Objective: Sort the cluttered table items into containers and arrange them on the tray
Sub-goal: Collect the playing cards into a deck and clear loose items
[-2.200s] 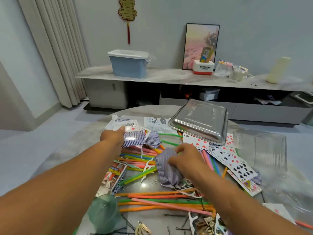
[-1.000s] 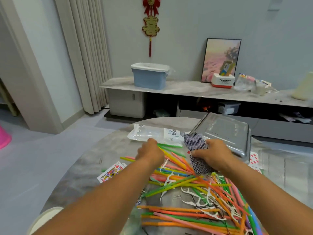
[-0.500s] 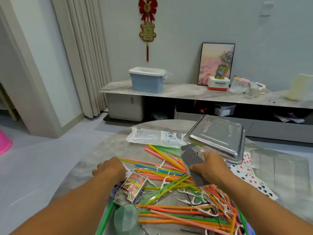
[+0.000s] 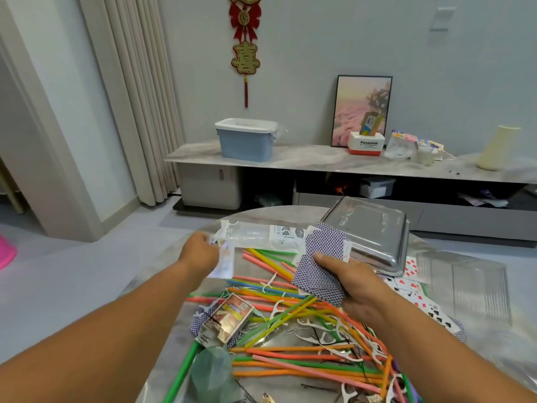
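My right hand (image 4: pixel 359 283) grips a fanned stack of blue-backed playing cards (image 4: pixel 321 266) just in front of the upturned metal tray (image 4: pixel 377 228). My left hand (image 4: pixel 200 251) reaches to the table's far left beside a clear plastic bag (image 4: pixel 258 235). It pinches a blurred, light-coloured card (image 4: pixel 224 264) that hangs below its fingers. A playing-card box (image 4: pixel 229 317) lies among the coloured straws (image 4: pixel 290 309) and white floss picks (image 4: pixel 328 341). More cards (image 4: pixel 412 286) lie face up to the right of my right hand.
A translucent green cup (image 4: pixel 212 376) stands at the near edge of the round marble table (image 4: pixel 162 274). A clear plastic container (image 4: pixel 465 286) sits at the right. Hairpins and paper clips (image 4: pixel 290 331) lie scattered among the straws. Behind the table runs a low cabinet with a blue bin (image 4: pixel 245 144).
My left hand moved from beside the card box out to the far left near the plastic bag and now pinches a card. My right hand still holds the card stack.
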Demonstrator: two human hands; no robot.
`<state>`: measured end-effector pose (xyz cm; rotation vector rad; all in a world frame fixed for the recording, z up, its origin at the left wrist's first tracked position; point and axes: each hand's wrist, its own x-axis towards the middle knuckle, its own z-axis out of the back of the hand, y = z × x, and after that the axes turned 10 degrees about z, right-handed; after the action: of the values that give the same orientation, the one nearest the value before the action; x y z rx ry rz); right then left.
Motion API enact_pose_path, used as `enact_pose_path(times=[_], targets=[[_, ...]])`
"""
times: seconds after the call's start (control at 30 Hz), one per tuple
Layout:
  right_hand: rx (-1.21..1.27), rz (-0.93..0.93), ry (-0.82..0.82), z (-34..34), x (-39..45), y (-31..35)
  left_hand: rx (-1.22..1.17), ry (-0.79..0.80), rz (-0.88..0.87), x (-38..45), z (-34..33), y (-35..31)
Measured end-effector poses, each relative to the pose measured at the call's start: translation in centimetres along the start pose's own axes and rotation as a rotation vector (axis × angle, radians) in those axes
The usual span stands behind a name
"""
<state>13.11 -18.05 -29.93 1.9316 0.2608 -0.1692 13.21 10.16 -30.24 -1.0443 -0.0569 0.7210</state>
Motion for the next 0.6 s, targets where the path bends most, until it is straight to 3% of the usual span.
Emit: enact_pose_path(times=[0.1,0.23,0.4,0.5,0.6], targets=[[0.213,-0.106,0.06,-2.2,-0.8,-0.2,-0.331,0.247,0.083,-2.8,-1.2,-3.3],[0.248,-0.031,0.092,-4.6,-1.3,-0.6,-0.44,0.554,0.189,-6.8,-4.4,-4.9],[-0.213,0.227,-0.147,-3.5,-1.7,-0.9,-0.666,0.505,0.328,-9.5,-6.4,-4.5],[-0.514,0.321,-0.096,-3.5,-2.6,-1.6,-0.694,0.499,0.389,-11.5,-7.2,-4.7],[-0.521,0.289,0.074,-4.0,-3.6,-2.8,-0.76,0.523,0.428,-12.7,-8.5,-5.2]])
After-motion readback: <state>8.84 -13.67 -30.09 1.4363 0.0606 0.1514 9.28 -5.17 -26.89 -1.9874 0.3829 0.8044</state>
